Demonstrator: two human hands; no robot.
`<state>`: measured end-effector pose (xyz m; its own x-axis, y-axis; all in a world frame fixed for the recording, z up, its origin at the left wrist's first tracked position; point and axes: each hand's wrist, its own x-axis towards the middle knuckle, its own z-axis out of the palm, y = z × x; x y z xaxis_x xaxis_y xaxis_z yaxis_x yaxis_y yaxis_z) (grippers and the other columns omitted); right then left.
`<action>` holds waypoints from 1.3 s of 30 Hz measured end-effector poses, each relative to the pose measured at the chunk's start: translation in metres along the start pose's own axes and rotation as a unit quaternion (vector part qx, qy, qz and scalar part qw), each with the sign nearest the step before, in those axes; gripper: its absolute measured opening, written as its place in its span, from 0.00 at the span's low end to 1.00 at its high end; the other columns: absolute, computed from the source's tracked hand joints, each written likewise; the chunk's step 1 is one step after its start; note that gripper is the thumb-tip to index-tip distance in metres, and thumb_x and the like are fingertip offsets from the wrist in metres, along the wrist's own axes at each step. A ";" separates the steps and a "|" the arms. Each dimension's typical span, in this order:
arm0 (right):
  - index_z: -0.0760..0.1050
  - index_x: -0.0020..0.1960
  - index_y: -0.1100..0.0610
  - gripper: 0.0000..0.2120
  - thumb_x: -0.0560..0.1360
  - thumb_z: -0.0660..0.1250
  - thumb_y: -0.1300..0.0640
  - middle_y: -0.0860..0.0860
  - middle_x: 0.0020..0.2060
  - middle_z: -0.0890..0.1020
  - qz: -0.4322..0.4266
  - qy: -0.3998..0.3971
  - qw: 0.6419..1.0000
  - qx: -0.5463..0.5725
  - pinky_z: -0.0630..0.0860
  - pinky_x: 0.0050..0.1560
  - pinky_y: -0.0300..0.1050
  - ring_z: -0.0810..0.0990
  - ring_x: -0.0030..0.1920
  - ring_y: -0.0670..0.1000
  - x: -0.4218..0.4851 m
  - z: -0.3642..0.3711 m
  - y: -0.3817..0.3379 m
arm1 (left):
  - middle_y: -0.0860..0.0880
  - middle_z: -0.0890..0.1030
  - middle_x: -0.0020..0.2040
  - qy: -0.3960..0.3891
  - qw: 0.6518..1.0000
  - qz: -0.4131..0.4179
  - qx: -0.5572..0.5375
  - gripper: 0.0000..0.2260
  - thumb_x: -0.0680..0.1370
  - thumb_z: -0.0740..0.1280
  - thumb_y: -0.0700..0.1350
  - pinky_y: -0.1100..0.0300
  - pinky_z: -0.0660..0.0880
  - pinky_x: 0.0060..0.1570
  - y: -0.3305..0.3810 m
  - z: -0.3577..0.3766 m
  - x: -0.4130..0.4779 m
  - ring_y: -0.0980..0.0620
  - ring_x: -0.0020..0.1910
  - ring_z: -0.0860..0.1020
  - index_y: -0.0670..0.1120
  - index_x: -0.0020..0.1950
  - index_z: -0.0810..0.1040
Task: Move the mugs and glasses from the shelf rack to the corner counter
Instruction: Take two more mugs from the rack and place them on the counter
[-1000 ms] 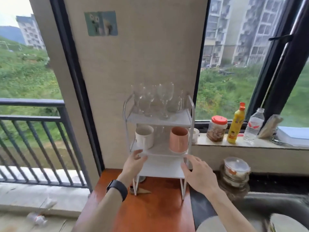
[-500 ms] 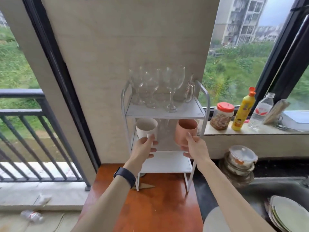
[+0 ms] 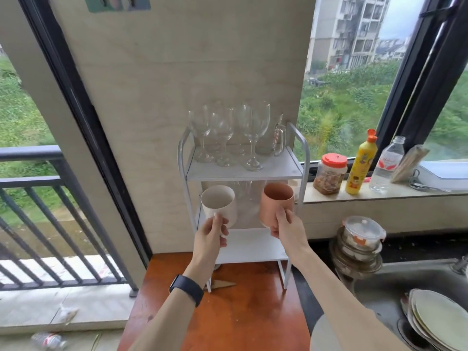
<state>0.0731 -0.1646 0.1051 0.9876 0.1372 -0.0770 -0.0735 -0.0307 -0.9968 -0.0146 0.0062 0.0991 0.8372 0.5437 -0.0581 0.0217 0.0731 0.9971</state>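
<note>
A white shelf rack [image 3: 305, 158] stands on the orange-brown counter [image 3: 240, 315] against the wall. Its top shelf carries several wine glasses [image 3: 254, 127] and a clear glass mug [image 3: 279, 140]. My left hand [image 3: 211, 236] grips a white mug [image 3: 220, 202], tilted toward me just in front of the middle shelf. My right hand [image 3: 286, 229] grips a pink mug [image 3: 276, 202], also tilted and lifted off that shelf. More clear glasses [image 3: 244, 190] stand behind the mugs, partly hidden.
On the windowsill to the right stand a red-lidded jar [image 3: 330, 173], a yellow bottle [image 3: 361, 163] and a water bottle [image 3: 386, 164]. Stacked lidded bowls [image 3: 359, 239] sit by the sink [image 3: 410, 277], which holds plates [image 3: 438, 323]. A black railing [image 3: 38, 211] runs on the left.
Both hands rose from the rack's lower shelf to the mugs, closed on them, and have lifted and tilted them forward off the middle shelf. The view has moved closer.
</note>
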 end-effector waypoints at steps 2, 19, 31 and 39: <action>0.72 0.42 0.58 0.17 0.84 0.57 0.48 0.52 0.34 0.70 -0.022 -0.011 1.000 -0.017 0.73 0.43 0.48 0.70 0.36 0.50 -0.021 0.001 0.002 | 0.48 0.77 0.36 -0.011 1.000 0.007 -0.004 0.16 0.81 0.61 0.55 0.61 0.74 0.35 -0.003 -0.009 -0.015 0.52 0.33 0.73 0.44 0.48 0.81; 0.69 0.37 0.56 0.19 0.84 0.58 0.49 0.48 0.30 0.70 -0.034 0.100 0.994 -0.033 0.71 0.44 0.52 0.71 0.35 0.51 -0.149 -0.117 0.064 | 0.51 0.80 0.36 -0.246 0.964 0.031 0.092 0.18 0.83 0.60 0.55 0.56 0.76 0.40 -0.050 0.055 -0.106 0.53 0.34 0.77 0.43 0.47 0.80; 0.69 0.36 0.56 0.19 0.84 0.58 0.51 0.45 0.25 0.72 -0.036 0.426 0.902 -0.055 0.74 0.44 0.58 0.71 0.33 0.52 -0.330 -0.347 0.071 | 0.52 0.79 0.36 -0.533 0.837 0.064 0.105 0.20 0.82 0.60 0.59 0.54 0.72 0.39 -0.053 0.268 -0.267 0.51 0.33 0.75 0.45 0.45 0.79; 0.70 0.33 0.52 0.20 0.84 0.58 0.51 0.48 0.25 0.74 -0.026 0.578 0.811 -0.087 0.76 0.46 0.63 0.73 0.31 0.50 -0.530 -0.493 0.083 | 0.49 0.77 0.36 -0.662 0.747 0.034 0.056 0.16 0.83 0.61 0.53 0.61 0.71 0.34 -0.058 0.387 -0.484 0.54 0.33 0.73 0.45 0.41 0.78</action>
<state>-0.3879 -0.7283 0.0735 0.4664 -0.8742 0.1351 -0.1061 -0.2069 -0.9726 -0.2096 -0.5844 0.0881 0.6434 -0.7653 0.0184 -0.0623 -0.0284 0.9977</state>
